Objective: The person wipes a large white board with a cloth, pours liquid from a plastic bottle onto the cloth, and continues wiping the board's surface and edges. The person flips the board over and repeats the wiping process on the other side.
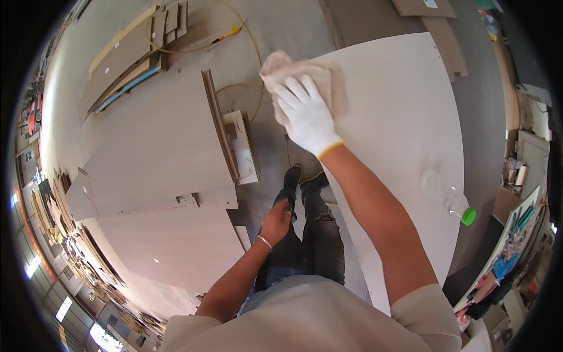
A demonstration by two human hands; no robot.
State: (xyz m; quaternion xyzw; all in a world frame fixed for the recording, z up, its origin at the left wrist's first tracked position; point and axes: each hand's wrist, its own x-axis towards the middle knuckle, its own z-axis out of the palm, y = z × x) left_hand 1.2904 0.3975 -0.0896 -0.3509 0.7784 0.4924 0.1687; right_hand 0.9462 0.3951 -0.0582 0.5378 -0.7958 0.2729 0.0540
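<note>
My right hand [308, 117], in a white knit glove with a yellow cuff, holds a beige cloth [285, 66] under its fingers against the far left edge of a large white panel [399, 117]. The cloth is bunched up and a little blurred; part of it hangs past the panel's edge. My left hand [277, 221] is bare, with a bracelet at the wrist. It hangs beside my left thigh with loose fingers, and nothing shows in it. On the panel's right side lies a clear plastic bottle [454, 202] with a green cap.
Large brown panels [158, 158] are spread to my left, with a long narrow strip [220, 126] along their edge. More boards [129, 61] are stacked at the far left. A yellow hose [258, 50] curves over the floor. A cluttered bench [504, 252] stands on the right.
</note>
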